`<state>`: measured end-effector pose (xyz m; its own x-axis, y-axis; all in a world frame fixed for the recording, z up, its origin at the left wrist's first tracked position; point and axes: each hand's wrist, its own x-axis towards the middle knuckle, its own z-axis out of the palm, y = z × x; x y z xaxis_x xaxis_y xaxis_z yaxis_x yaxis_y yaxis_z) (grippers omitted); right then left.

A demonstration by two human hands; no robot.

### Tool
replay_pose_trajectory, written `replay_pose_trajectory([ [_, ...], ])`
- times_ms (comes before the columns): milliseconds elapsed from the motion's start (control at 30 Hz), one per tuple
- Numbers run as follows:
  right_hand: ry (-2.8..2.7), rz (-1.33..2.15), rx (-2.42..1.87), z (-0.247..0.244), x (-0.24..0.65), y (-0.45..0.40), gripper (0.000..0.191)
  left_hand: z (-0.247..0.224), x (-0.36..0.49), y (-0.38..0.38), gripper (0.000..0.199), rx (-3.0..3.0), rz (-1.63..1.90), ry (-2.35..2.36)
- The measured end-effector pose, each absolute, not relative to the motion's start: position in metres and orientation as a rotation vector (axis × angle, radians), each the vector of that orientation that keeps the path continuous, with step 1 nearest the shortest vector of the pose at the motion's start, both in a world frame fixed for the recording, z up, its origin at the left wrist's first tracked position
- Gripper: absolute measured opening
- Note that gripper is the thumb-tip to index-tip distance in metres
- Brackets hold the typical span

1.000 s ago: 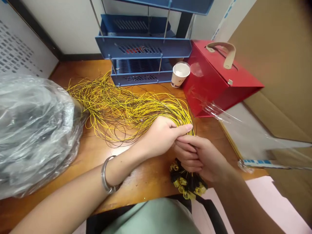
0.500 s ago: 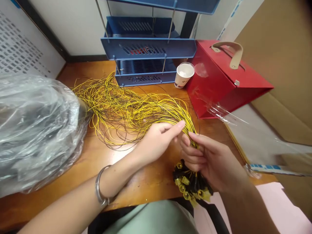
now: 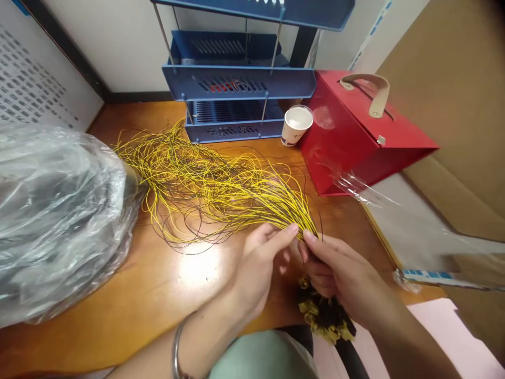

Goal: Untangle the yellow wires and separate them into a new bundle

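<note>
The wooden counter [image 3: 158,310] carries the wires' weight, probably so that neither grip has to lift the whole tangle. Beyond both grips stands the blue tiered file tray [image 3: 236,84], apparently pushed back to leave working room. The clear plastic-wrapped bundle [image 3: 63,221] sits well to the left of the grips, and the red handled box [image 3: 343,137] beyond and to the right of them, so both seem placed to keep out of the way. The yellow and black wires [image 3: 221,184] spread left and away from the grips, loose and looping at the far end but drawn nearly parallel close to the fingers. The right hand [image 3: 335,268] has its grip closed around the gathered wires, likely to hold them as one bunch. The left hand [image 3: 254,268], just beside it, has its thumb on the wires and its fingers curled below; whether this grip pinches them I cannot tell. The paper cup [image 3: 298,121] stands beyond the right grip, near the red box. Smallest are the yellow-capped black connectors [image 3: 327,321], clustered just below the right grip, toward the lap
</note>
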<state>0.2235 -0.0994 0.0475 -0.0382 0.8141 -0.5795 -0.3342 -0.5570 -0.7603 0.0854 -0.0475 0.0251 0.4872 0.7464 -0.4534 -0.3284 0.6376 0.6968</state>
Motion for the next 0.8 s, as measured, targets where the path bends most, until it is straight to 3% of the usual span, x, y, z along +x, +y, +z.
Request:
replay_pose_trajectory([
  [133, -0.551, 1.695, -1.456, 0.050, 0.226, -0.107, 0.051, 0.026, 0.094, -0.053, 0.038, 0.449, 0.706, 0.791],
  [300, -0.506, 1.645, -1.497, 0.056, 0.225, -0.118, 0.050, 0.036, 0.099, -0.057, 0.018, 0.175, 0.757, 0.557],
  [633, -0.387, 1.543, -1.661, 0.046, 0.261, -0.135, 0.065, 0.055, 0.052, -0.025, 0.012, -0.070, 1.060, 0.537],
  [800, -0.332, 1.458, -1.659, 0.041, 0.270, -0.143, 0.062, 0.074, 0.025, 0.004, 0.028, -0.035, 1.240, 0.521],
])
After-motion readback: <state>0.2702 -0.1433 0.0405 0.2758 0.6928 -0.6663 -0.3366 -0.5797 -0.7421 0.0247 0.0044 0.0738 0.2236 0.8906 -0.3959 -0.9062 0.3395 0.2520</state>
